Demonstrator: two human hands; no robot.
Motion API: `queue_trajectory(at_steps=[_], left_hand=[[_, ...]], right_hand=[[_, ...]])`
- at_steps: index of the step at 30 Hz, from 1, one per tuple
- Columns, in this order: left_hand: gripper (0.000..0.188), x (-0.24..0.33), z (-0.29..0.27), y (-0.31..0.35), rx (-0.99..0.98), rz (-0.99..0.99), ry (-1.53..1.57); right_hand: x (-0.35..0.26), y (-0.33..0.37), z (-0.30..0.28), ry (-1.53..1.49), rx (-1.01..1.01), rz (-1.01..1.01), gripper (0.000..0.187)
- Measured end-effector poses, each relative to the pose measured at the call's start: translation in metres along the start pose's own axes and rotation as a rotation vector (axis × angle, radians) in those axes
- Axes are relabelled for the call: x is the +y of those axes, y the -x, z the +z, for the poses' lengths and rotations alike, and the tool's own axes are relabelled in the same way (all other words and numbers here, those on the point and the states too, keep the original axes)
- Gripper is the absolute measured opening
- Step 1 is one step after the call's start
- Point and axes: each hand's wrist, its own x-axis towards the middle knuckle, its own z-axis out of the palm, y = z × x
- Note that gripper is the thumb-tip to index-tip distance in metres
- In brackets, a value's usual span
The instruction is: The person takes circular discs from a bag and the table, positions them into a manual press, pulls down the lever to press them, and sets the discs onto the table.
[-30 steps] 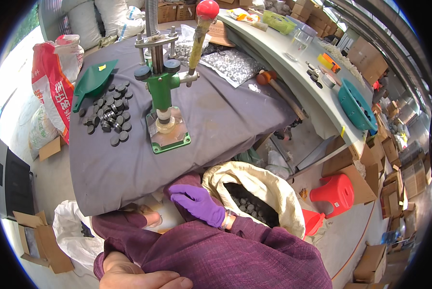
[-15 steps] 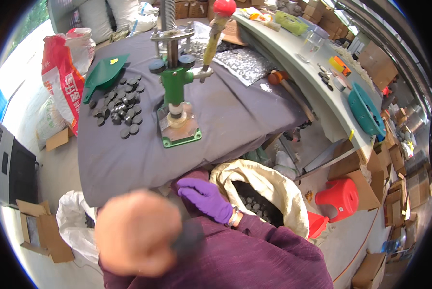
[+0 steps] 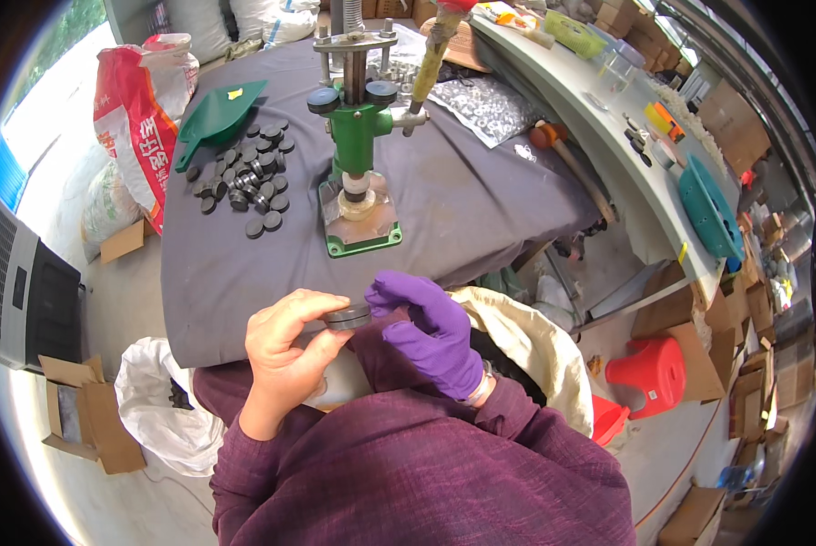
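My bare left hand (image 3: 285, 350) and my right hand (image 3: 426, 328), which wears a purple glove, meet just below the table's front edge. Between their fingertips they pinch a small dark grey disc (image 3: 347, 318). Straight ahead on the grey cloth stands a green hand press (image 3: 361, 146) with a long yellow lever and red knob. A clear ring sits on its base plate. Left of the press lies a heap of several dark discs (image 3: 247, 180) beside a green scoop (image 3: 215, 114).
A cream sack (image 3: 526, 341) of dark discs sits open at my right knee. A white bag (image 3: 158, 409) and cardboard box (image 3: 80, 423) lie on the floor to the left. A red-white sack (image 3: 135, 109) leans by the table. A long workbench (image 3: 626, 173) and red stool (image 3: 658, 373) stand to the right.
My left hand has come up from my lap to meet the gloved right hand, and both now pinch a dark disc. The view has tilted down slightly.
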Motion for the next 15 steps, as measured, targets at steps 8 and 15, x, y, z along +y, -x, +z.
queue_trajectory(at_steps=[8, 15], left_hand=[[0.026, -0.009, 0.004, 0.006, 0.011, 0.054, 0.046], [0.026, -0.006, 0.005, 0.004, 0.052, 0.097, 0.133]], right_hand=[[-0.018, -0.021, 0.008, 0.326, -0.141, -0.241, 0.037], [-0.008, -0.011, 0.021, 0.02, -0.058, -0.042, 0.033]])
